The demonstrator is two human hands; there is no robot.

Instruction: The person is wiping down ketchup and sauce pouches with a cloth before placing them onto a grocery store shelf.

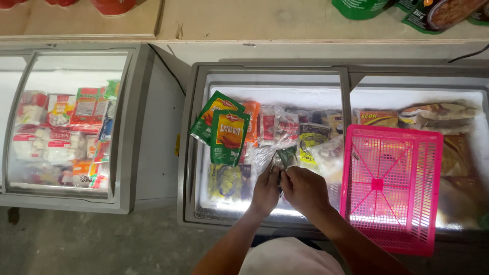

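Observation:
Both my hands reach into an open chest freezer (196, 153). My left hand (266, 189) and my right hand (304, 188) are together, both gripping a small dark green packet (286, 157) wrapped in clear plastic. Around it lie several frozen food packets. Two green sauce pouches (227, 136) lean on the freezer's left rim, just left of my hands. What lies under my hands is hidden.
A pink plastic basket (389, 188) rests on the freezer's sliding glass lid to the right. A second freezer (66, 137) with a closed glass lid stands at the left, full of packets. A wooden shelf (285, 23) with goods runs above. Concrete floor (102, 244) lies below.

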